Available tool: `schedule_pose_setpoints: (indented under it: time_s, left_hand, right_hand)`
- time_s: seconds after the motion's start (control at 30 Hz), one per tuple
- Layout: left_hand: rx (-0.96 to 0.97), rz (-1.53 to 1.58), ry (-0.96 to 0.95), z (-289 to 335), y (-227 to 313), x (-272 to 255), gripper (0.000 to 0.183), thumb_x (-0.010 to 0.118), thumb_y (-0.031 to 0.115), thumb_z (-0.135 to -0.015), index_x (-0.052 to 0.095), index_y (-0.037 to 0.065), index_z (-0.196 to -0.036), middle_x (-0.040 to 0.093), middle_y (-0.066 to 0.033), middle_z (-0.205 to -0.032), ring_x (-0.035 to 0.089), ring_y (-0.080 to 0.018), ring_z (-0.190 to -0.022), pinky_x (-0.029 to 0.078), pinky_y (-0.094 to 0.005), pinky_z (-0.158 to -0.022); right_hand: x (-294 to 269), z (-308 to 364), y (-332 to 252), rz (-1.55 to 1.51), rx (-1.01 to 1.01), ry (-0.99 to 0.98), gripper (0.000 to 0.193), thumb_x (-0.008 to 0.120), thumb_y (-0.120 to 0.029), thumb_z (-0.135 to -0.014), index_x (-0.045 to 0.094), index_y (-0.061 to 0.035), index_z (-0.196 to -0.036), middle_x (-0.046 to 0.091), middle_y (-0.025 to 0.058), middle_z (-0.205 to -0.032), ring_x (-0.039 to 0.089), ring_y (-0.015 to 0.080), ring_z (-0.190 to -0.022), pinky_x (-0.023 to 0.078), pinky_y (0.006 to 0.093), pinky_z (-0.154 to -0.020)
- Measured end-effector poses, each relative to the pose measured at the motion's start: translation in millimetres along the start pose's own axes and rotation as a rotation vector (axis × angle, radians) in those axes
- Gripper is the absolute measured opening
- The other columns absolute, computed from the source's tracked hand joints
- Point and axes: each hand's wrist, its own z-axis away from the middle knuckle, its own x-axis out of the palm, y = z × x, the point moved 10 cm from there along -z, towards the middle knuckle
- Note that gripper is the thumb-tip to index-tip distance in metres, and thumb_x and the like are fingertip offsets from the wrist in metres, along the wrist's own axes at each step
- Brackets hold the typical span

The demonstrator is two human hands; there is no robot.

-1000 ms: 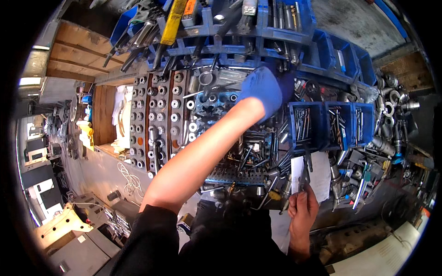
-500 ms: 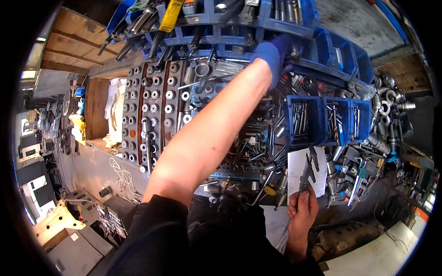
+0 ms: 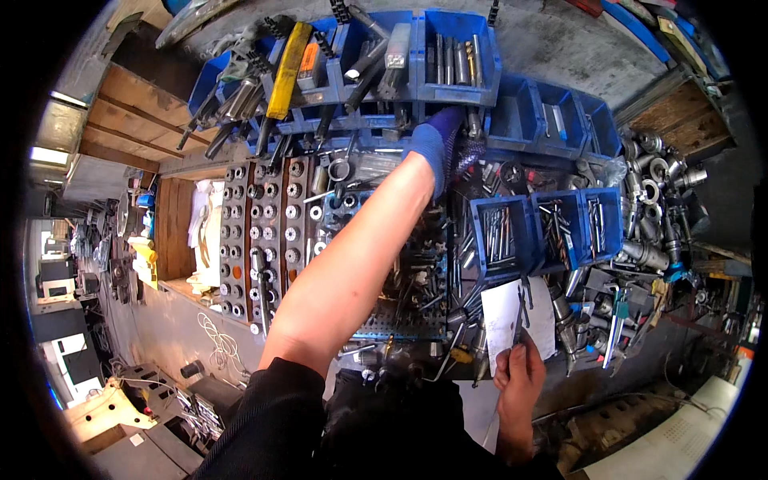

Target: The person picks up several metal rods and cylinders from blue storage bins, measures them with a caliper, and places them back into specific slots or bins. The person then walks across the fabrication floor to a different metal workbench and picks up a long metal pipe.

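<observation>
Here, your right hand (image 3: 522,374) is pinching slim dark tools (image 3: 525,308) at their near ends, over a white sheet (image 3: 498,320) by the counter's (image 3: 590,374) near edge, presumably keeping them bunched. Toward the far edge, your gloved left hand (image 3: 445,144) is sitting beneath a blue bin (image 3: 460,96), its spread and any hold escaping view.

Two hands (image 3: 523,374), one blue glove (image 3: 430,149); three front bins (image 3: 507,267)

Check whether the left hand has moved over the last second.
Yes. The left hand has moved away from the body: in the picture, it now sits closer to the lower edge of the upper drill bin.
</observation>
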Motion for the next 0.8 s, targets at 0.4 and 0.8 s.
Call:
schedule_pose_setpoints:
  time_s: [0.4,0.8]
  left_hand:
    - [-0.279,0.058,-0.001,-2,-5,7,0.019,0.063,0.029,-0.090,0.062,0.010,-0.083,0.065,-0.0076,-0.074,0.065,-0.0181,-0.062,0.058,-0.0238,-0.050]
    - [-0.190,0.074,-0.066,24,-6,6,0.017,0.057,0.023,-0.091,0.060,0.007,-0.089,0.065,-0.0099,-0.081,0.066,-0.0204,-0.069,0.060,-0.0259,-0.058]
  right_hand:
    - [5,-16,-9,0.019,0.001,0.006,0.042,0.052,-0.028,-0.099,0.048,-0.0020,-0.132,0.049,-0.0006,-0.067,0.032,0.0024,-0.047,0.023,0.0189,-0.042]
    - [13,-13,-5,0.047,0.010,-0.001,0.042,0.052,-0.029,-0.099,0.049,-0.0033,-0.132,0.050,-0.0001,-0.067,0.033,0.0025,-0.046,0.024,0.0191,-0.040]
